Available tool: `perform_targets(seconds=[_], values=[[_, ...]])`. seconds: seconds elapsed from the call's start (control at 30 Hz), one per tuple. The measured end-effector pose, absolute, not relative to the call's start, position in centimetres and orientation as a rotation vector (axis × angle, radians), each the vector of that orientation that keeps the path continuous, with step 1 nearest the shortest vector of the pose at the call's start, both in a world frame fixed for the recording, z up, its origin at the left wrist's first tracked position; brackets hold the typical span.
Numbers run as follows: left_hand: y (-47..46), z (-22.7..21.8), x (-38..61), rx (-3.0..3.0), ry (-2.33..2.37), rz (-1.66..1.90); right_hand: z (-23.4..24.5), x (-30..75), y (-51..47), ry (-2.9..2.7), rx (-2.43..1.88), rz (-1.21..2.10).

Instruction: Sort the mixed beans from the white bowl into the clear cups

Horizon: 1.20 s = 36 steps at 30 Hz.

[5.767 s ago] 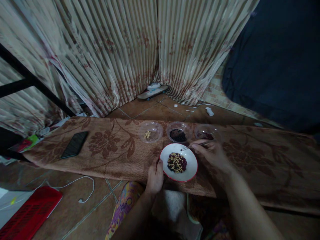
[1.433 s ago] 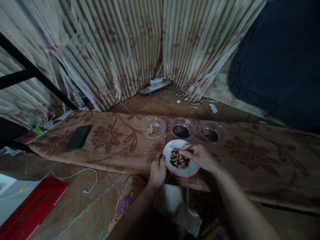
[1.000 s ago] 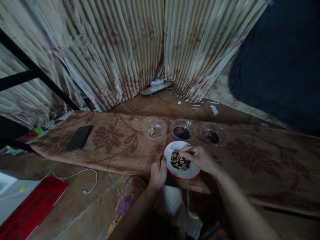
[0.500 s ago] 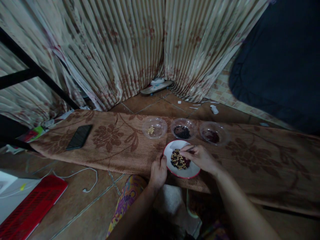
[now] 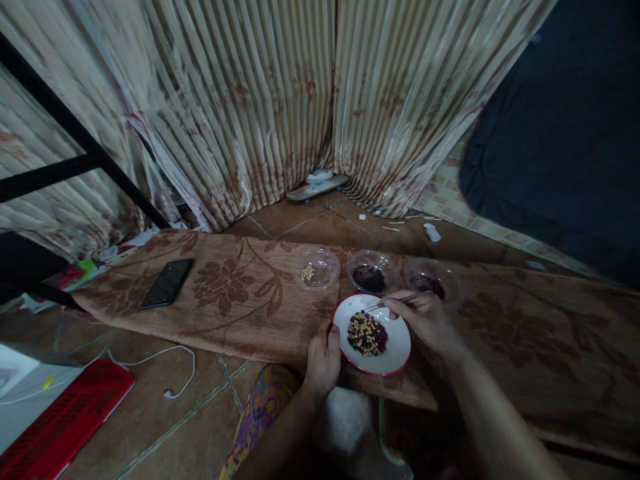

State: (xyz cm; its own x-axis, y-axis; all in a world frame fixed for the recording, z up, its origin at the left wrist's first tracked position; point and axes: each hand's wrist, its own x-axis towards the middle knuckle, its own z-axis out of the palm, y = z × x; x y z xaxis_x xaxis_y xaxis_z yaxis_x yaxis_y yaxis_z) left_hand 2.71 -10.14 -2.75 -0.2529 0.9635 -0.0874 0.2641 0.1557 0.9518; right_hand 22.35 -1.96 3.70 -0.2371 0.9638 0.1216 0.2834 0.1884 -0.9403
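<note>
My left hand (image 5: 323, 358) grips the left rim of a white, red-edged plate (image 5: 397, 347). On the plate lies a mixed pile of beans (image 5: 367, 333), yellowish, black and dark red. Metal tweezers (image 5: 374, 307) are pinched in my right hand (image 5: 423, 317), their tips over the plate just above the pile. A dark bean seems to be at the tips. Beyond the plate stand three clear plastic bowls: the left bowl (image 5: 326, 273) has yellowish beans, the middle bowl (image 5: 373, 257) black ones, and the right bowl (image 5: 453, 283) dark red ones, partly behind my right hand.
A brown flowered cloth (image 5: 280, 320) covers the long, low surface. A dark phone (image 5: 167, 283) lies on its left part. Behind are striped curtains (image 5: 280, 100) and a skateboard (image 5: 317, 189). A white cable (image 5: 193, 370) and a red crate-like object (image 5: 75, 420) are on the left.
My right hand with the tweezers has lifted from the pile toward the plate's upper edge. My left hand stays on the rim. The whole view has shifted slightly.
</note>
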Motion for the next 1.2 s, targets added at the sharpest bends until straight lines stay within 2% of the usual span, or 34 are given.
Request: perform_targets(seconds=[0.23,0.43,0.87,1.2], values=[[-10.2,-2.7,2.8,1.205,1.582,1.178,5.2,17.6,3.0,-1.530,-1.085,1.017],[-10.2,-2.3,2.7,1.211,1.584,1.176,4.4,13.1,5.7,-1.693,-1.059,1.038],[-9.9,-3.1,2.9,1.195,1.645,1.152,4.7,19.1,1.0,-1.478,-1.215,0.938],[-10.3,-2.1,2.9,1.200,1.595,1.173,4.2,10.5,6.6,-1.986,-1.165,0.754]])
